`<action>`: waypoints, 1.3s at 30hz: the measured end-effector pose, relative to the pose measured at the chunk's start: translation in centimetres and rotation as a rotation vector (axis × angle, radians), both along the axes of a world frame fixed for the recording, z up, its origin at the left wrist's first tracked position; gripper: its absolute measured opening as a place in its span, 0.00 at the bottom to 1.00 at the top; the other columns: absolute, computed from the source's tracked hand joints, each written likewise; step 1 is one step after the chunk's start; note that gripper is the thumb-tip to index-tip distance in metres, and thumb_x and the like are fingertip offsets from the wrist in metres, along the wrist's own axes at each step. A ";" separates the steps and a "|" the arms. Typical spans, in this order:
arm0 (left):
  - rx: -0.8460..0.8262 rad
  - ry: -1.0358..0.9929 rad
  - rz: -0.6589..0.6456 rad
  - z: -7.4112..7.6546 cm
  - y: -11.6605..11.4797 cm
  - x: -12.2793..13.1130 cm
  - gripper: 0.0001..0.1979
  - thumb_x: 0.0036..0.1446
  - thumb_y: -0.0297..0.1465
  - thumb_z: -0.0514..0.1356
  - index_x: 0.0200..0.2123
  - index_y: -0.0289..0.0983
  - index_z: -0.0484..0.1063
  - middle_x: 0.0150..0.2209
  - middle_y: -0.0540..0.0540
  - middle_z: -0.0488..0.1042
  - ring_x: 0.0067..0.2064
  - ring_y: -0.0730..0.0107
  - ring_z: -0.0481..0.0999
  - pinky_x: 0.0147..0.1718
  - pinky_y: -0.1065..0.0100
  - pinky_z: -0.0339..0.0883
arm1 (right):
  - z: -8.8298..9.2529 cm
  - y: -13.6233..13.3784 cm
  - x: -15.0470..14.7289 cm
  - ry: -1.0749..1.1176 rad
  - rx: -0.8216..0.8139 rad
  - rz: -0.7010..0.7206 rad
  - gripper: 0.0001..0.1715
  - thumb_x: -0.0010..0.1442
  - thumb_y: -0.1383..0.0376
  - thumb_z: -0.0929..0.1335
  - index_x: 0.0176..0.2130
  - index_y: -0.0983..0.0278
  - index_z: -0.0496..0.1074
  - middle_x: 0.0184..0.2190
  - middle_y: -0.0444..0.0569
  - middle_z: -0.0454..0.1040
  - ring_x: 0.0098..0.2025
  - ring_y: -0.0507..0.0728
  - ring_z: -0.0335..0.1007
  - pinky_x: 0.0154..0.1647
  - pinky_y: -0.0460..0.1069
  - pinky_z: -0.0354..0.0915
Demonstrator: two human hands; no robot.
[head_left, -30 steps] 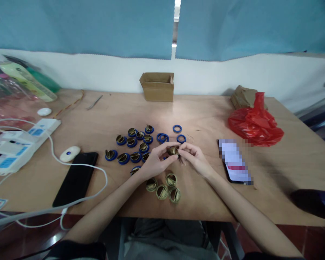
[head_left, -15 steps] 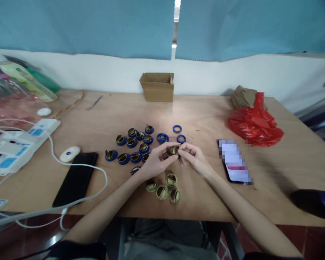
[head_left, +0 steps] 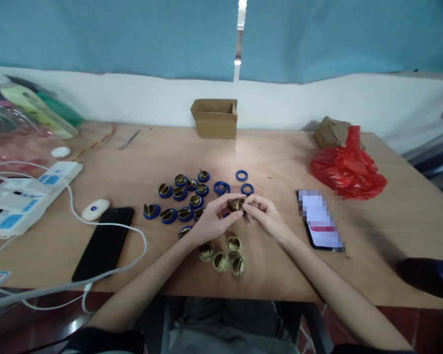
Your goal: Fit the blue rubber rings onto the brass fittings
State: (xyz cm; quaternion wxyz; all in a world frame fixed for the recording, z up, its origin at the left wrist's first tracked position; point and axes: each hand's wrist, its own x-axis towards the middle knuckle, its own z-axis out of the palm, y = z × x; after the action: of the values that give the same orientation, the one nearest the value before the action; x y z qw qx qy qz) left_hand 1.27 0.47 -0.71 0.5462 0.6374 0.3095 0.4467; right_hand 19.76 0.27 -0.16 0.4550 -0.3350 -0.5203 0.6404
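Note:
Between my two hands is a small round brass fitting, partly hidden by my fingers. My left hand grips its left side, while the fingertips of my right hand pinch its right side. Left of my hands lie several brass fittings with raised flaps, each seated in a blue ring, such as this ringed fitting. Nearer the table's front edge are several bare brass fittings. Loose blue rings lie just beyond my hands, and another bit of blue shows beneath my fingers.
A cardboard box stands by the wall. To the right are a lit phone and a red plastic bag. A dark phone, a white cable and a power strip occupy the left.

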 end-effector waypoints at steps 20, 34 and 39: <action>-0.015 0.005 -0.002 0.3 -0.1 0.0 0.19 0.61 0.29 0.64 0.55 0.38 0.73 0.54 0.40 0.78 0.55 0.60 0.79 0.54 0.61 0.73 | 0.0 0.0 0.0 -0.015 0.008 0.000 0.15 0.63 0.55 0.72 0.32 0.62 0.70 0.17 0.36 0.66 0.19 0.48 0.61 0.25 0.46 0.60; -0.026 -0.008 -0.005 0.0 0.0 0.0 0.19 0.61 0.29 0.64 0.56 0.38 0.73 0.56 0.39 0.77 0.56 0.60 0.78 0.56 0.60 0.72 | 0.0 0.0 0.0 -0.023 0.010 0.001 0.16 0.63 0.54 0.73 0.32 0.62 0.70 0.17 0.36 0.66 0.19 0.49 0.61 0.26 0.46 0.60; -0.025 -0.010 -0.003 0.0 0.0 0.0 0.19 0.61 0.29 0.65 0.56 0.39 0.73 0.55 0.39 0.78 0.56 0.60 0.78 0.56 0.59 0.72 | 0.0 0.0 0.1 -0.033 0.004 0.001 0.15 0.63 0.55 0.73 0.32 0.62 0.70 0.17 0.36 0.67 0.20 0.49 0.62 0.26 0.47 0.61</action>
State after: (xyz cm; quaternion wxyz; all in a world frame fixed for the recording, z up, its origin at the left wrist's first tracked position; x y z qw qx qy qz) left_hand 1.31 0.42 -0.67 0.5564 0.6287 0.3115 0.4452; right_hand 19.82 0.23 -0.11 0.4470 -0.3443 -0.5290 0.6339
